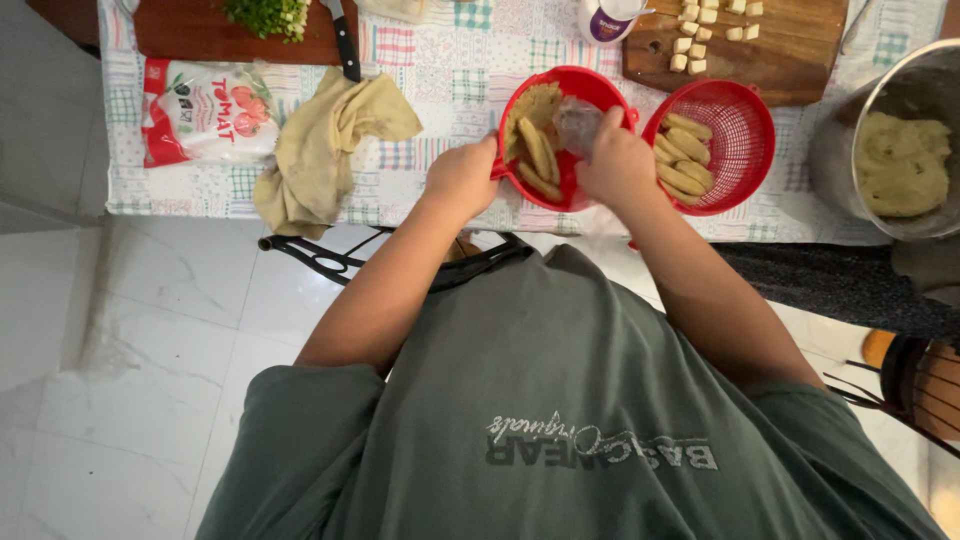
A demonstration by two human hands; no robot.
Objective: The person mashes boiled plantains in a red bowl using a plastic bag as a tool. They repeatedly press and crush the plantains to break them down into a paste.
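Patchwork-clothed table: boards, bowls, cloth

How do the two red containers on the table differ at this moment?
The red bowl has solid walls; the red strainer basket is mesh. The left hand grips the bowl's rim and the right hand works over it, while the basket sits untouched to the right. The bowl holds crumbs along with the pale elongated pieces; the basket holds only such pieces. Both are round, red and on the patterned tablecloth.

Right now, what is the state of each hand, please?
Left hand: closed, its grip on the rim of the red bowl.
Right hand: closed, holding a small clear plastic piece over the bowl.
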